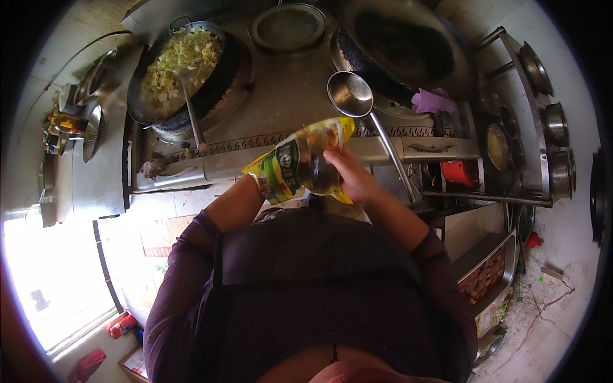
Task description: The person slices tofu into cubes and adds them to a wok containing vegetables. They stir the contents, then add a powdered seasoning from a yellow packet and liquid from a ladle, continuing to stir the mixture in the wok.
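A yellow, printed plastic food bag [300, 163] is held up in front of me, tilted, above the stove's front edge. My right hand [351, 175] grips its right side, with the thumb pressed on the front. At the bag's lower left is my left hand [252, 191]; only the wrist part shows, and the bag hides its fingers. A long-handled ladle [350, 94] leans just right of the bag, its bowl shiny. Far left, a wok [137, 105] holds chopped pale-green cabbage [182, 60], and a long-handled turner [191, 115] rests in it.
A large dark wok [408, 45] stands at the far right, with a purple cloth [433, 102] by its rim. Between the woks sits a round pan [287, 29]. Metal pots [557, 124] fill the right-hand rack. Lower right is a tray [511, 255] of brown food.
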`<state>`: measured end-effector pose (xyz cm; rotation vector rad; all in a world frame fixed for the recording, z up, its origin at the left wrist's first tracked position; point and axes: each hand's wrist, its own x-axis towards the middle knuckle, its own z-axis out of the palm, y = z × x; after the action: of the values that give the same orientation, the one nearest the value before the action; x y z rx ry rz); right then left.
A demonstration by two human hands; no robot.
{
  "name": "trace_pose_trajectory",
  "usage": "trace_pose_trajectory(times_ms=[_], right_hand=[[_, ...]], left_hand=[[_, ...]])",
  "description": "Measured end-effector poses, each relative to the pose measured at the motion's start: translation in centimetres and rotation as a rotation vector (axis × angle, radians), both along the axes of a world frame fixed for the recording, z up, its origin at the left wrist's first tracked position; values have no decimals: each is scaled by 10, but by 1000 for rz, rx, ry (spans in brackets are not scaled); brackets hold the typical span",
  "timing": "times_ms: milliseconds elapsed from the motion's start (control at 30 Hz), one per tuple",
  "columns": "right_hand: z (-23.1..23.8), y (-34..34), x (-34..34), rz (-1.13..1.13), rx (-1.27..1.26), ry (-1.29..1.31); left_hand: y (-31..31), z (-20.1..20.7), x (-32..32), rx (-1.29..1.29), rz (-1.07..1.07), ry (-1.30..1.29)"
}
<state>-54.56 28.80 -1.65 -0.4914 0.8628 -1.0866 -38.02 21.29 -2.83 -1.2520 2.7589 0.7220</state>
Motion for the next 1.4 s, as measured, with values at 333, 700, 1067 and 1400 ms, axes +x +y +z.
trace_pose_trajectory(times_ms=[333, 700, 1067, 1400], right_hand=[[-77, -72, 11, -30, 179, -252], [-122, -106, 84, 111, 144, -165], [-114, -83, 16, -71, 232, 44], [-92, -41, -37, -378, 219, -294]], left_hand=[[-44, -26, 29, 25, 251, 94], [-54, -69, 74, 663, 991, 749], [-59, -73, 45, 712, 1106, 896], [-67, -1, -18, 1057, 1036, 1154]])
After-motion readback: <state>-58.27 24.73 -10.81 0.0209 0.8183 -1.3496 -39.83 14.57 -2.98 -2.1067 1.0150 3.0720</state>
